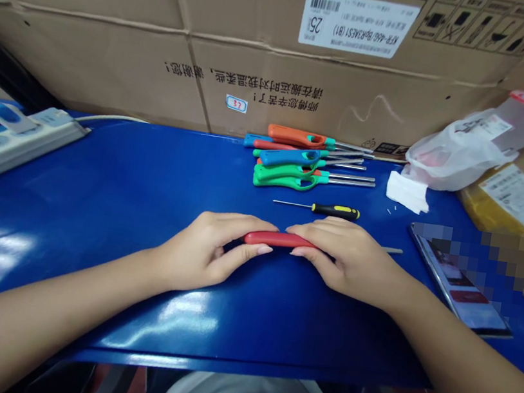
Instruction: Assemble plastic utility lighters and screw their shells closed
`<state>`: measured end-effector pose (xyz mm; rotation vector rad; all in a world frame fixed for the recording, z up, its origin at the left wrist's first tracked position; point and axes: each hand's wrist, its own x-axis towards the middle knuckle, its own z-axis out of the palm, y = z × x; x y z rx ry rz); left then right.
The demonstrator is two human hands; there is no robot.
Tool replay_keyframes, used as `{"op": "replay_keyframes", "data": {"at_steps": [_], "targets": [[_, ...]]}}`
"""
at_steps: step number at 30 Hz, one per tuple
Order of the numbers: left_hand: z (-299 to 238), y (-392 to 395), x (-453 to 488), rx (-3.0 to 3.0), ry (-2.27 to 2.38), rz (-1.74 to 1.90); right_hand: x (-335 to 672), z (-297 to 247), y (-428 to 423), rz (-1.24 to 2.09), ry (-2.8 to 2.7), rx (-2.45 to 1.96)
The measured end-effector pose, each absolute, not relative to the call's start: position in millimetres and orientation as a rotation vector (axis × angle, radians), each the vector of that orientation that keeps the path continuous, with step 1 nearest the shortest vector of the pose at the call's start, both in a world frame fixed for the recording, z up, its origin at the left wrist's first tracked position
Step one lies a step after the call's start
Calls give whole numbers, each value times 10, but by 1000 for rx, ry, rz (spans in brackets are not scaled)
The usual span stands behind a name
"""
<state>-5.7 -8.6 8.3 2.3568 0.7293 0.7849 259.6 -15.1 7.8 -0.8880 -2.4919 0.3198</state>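
Both hands grip a red lighter (280, 240), a long-nosed kind like those piled behind it, just over the blue table. My left hand (216, 242) pinches its left end between thumb and fingers. Around the right part of the handle, my right hand (346, 254) is closed, hiding the trigger area; the metal tube pokes out to the right of it. A black and yellow screwdriver (336, 211) lies just beyond my right hand, its shaft pointing left. Farther back is a pile of long-nosed lighters (291, 158) in orange, red, blue and green, their tubes toward the right.
A large cardboard box (258, 85) stands along the back edge. On the left lies a white power strip (16, 142) with a plug in it. At right are a phone (472, 297), folded white tissue (407, 192), a plastic bag (458, 152) and a yellow-wrapped parcel (523, 246).
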Motion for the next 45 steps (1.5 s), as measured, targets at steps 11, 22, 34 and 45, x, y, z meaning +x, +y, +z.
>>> {"op": "replay_keyframes", "data": {"at_steps": [11, 22, 34, 45], "targets": [[41, -9, 21, 1824, 827, 795, 2621, 61, -128, 218, -2483, -952], [-40, 16, 62, 1299, 894, 775, 2576, 78, -146, 502, -2478, -1206], [23, 26, 80, 1065, 947, 682, 2571, 16, -119, 480, -2546, -1090], [65, 76, -51, 1475, 978, 466, 2954, 91, 112, 114, -2465, -1599]]}}
